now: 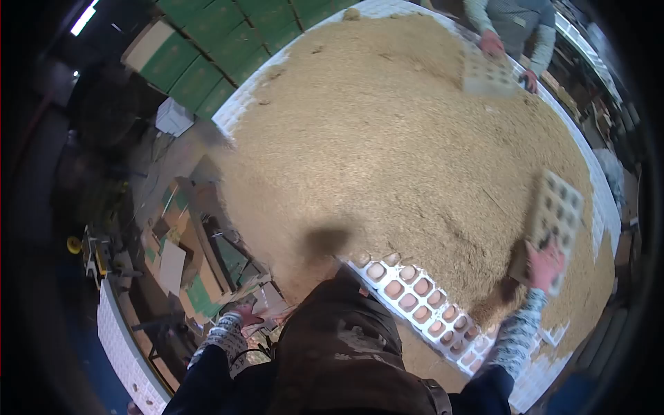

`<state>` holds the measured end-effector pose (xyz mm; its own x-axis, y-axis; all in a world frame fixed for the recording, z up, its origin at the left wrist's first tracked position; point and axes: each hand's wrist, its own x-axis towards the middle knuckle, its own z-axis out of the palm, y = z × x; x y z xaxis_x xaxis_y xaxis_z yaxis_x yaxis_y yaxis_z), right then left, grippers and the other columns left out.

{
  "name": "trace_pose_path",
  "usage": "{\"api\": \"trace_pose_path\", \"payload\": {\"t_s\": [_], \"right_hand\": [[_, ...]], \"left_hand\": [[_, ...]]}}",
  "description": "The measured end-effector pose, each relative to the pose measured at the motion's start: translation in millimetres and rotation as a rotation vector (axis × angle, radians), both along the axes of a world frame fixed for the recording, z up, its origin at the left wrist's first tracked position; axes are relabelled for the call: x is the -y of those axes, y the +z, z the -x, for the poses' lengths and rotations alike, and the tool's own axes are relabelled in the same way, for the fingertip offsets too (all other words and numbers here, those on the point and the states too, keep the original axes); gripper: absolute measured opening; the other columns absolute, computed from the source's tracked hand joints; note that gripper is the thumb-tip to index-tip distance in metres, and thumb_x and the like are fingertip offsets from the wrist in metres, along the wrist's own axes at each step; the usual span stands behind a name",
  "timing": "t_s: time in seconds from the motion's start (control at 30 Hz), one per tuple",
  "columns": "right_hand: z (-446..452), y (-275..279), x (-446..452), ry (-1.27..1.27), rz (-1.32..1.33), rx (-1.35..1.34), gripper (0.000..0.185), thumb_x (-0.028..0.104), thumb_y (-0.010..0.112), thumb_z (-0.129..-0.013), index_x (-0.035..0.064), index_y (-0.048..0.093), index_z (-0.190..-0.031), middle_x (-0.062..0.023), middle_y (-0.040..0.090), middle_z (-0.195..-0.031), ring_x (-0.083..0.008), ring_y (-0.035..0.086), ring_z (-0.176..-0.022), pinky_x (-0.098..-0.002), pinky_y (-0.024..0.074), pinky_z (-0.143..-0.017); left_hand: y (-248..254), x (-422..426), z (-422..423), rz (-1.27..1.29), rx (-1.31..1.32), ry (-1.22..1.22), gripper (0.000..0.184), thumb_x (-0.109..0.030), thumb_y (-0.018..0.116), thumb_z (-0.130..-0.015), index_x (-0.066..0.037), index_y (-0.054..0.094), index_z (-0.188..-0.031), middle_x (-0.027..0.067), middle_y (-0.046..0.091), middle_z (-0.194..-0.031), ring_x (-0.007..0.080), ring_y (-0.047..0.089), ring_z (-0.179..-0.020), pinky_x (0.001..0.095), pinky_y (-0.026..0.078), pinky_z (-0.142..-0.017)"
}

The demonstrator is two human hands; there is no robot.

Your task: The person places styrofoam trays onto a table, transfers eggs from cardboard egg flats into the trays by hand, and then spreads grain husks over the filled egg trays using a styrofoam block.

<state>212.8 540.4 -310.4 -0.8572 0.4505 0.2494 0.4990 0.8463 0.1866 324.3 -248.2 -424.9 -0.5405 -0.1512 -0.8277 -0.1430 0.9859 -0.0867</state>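
Note:
My right hand [545, 264], in a pink glove, grips the lower part of a white foam tray [559, 207] with rows of round hollows, tilted over the husk-like material. Hanging low at the left, my left hand [249, 315] has its fingers stretched out near cardboard scraps and holds nothing I can see. Before my body lies a white foam egg tray [430, 339], its square cells filled with pale brown, egg-like rounds [409, 301]. Loose tan husk or sawdust [387, 138] covers most of the wide table around it.
Across the table, a co-worker in grey [515, 28] handles another foam tray [487, 72]. Green boxes [228, 41] are stacked at the far left. Cardboard scraps [181, 270] and a white panel [121, 346] stand at my left. A dark blur [328, 238] hides part of the table's near edge.

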Motion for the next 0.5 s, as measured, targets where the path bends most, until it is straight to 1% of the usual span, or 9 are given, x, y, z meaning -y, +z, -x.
{"api": "trace_pose_path", "payload": {"t_s": [0.03, 0.1, 0.2, 0.23, 0.3, 0.33, 0.37, 0.43, 0.5], "right_hand": [[-15, -14, -30, -0.059, -0.087, -0.002, 0.085, 0.059, 0.065, -0.072, 0.0047, 0.044, -0.134, -0.0116, 0.047, -0.136, -0.0289, 0.048, -0.119, -0.0422, 0.0313, -0.103], [-26, -4, -32, -0.305, 0.035, 0.068, 0.083, 0.058, 0.063, -0.074, 0.0104, 0.04, -0.138, -0.0111, 0.04, -0.142, -0.0351, 0.041, -0.125, -0.0453, 0.03, -0.104], [-40, -30, -2, -0.24, -0.001, -0.064, 0.081, 0.057, 0.062, -0.076, 0.0144, 0.037, -0.14, -0.011, 0.036, -0.145, -0.0405, 0.036, -0.127, -0.0487, 0.0284, -0.105], [-14, 32, 90, -0.237, 0.124, 0.031, 0.081, 0.052, 0.064, -0.077, 0.0105, 0.036, -0.14, -0.015, 0.04, -0.141, -0.0411, 0.036, -0.128, -0.048, 0.0271, -0.107], [16, 34, 169, 0.213, 0.269, -0.176, 0.083, 0.035, 0.078, -0.062, 0.0067, 0.045, -0.133, -0.0216, 0.049, -0.129, -0.041, 0.045, -0.117, -0.048, 0.0345, -0.103], [36, 39, 218, 0.266, 0.44, -0.129, 0.088, 0.035, 0.078, -0.06, 0.0054, 0.044, -0.134, -0.0189, 0.048, -0.132, -0.0403, 0.042, -0.119, -0.0472, 0.032, -0.105], [49, 13, 252, 0.39, 0.315, -0.204, 0.091, 0.037, 0.079, -0.058, 0.0055, 0.042, -0.135, -0.0165, 0.043, -0.135, -0.0405, 0.036, -0.123, -0.047, 0.0273, -0.107], [104, 11, 326, 0.31, 0.241, 0.14, 0.098, 0.04, 0.079, -0.058, 0.0074, 0.035, -0.139, -0.0144, 0.036, -0.14, -0.0433, 0.028, -0.126, -0.0571, 0.0186, -0.106], [150, 8, 356, 0.39, 0.375, 0.118, 0.1, 0.041, 0.079, -0.059, 0.0085, 0.031, -0.141, -0.0143, 0.036, -0.141, -0.0449, 0.027, -0.126, -0.0605, 0.017, -0.105]], "left_hand": [[10, -5, 7, 0.038, -0.053, -0.091, 0.089, -0.06, 0.065, -0.071, -0.007, 0.038, -0.138, 0.0243, 0.037, -0.138, 0.0412, 0.036, -0.127, 0.0456, 0.031, -0.106], [41, -17, 48, -0.038, -0.258, -0.102, 0.099, -0.056, 0.069, -0.068, -0.01, 0.026, -0.144, 0.0242, 0.024, -0.145, 0.0434, 0.024, -0.133, 0.0493, 0.022, -0.11], [82, -67, 131, -0.163, -0.645, -0.272, 0.093, -0.058, 0.068, -0.067, -0.014, 0.035, -0.142, 0.0221, 0.028, -0.143, 0.041, 0.03, -0.129, 0.0498, 0.024, -0.108], [93, -91, 158, -0.204, -0.733, -0.34, 0.091, -0.058, 0.068, -0.067, -0.015, 0.037, -0.14, 0.0215, 0.03, -0.142, 0.0407, 0.031, -0.128, 0.0501, 0.024, -0.107], [95, -138, 200, -0.439, -0.963, -0.535, 0.082, -0.058, 0.066, -0.07, -0.016, 0.043, -0.137, 0.0211, 0.03, -0.142, 0.0396, 0.032, -0.127, 0.0522, 0.025, -0.106], [96, -165, 224, -0.627, -0.95, -0.571, 0.073, -0.056, 0.065, -0.072, -0.018, 0.048, -0.132, 0.0198, 0.033, -0.14, 0.0396, 0.032, -0.127, 0.0533, 0.026, -0.104], [95, -190, 248, -0.818, -0.935, -0.605, 0.064, -0.054, 0.064, -0.074, -0.02, 0.053, -0.127, 0.0184, 0.036, -0.138, 0.0395, 0.033, -0.127, 0.0544, 0.028, -0.103], [86, -217, 276, -0.728, -0.985, -0.848, 0.058, -0.056, 0.058, -0.078, -0.024, 0.054, -0.126, 0.0151, 0.037, -0.138, 0.0395, 0.035, -0.123, 0.0557, 0.031, -0.099], [51, -208, 320, -0.595, -0.744, -0.984, 0.055, -0.054, 0.058, -0.078, -0.026, 0.054, -0.125, 0.0131, 0.037, -0.139, 0.041, 0.035, -0.122, 0.0584, 0.031, -0.098]]}}
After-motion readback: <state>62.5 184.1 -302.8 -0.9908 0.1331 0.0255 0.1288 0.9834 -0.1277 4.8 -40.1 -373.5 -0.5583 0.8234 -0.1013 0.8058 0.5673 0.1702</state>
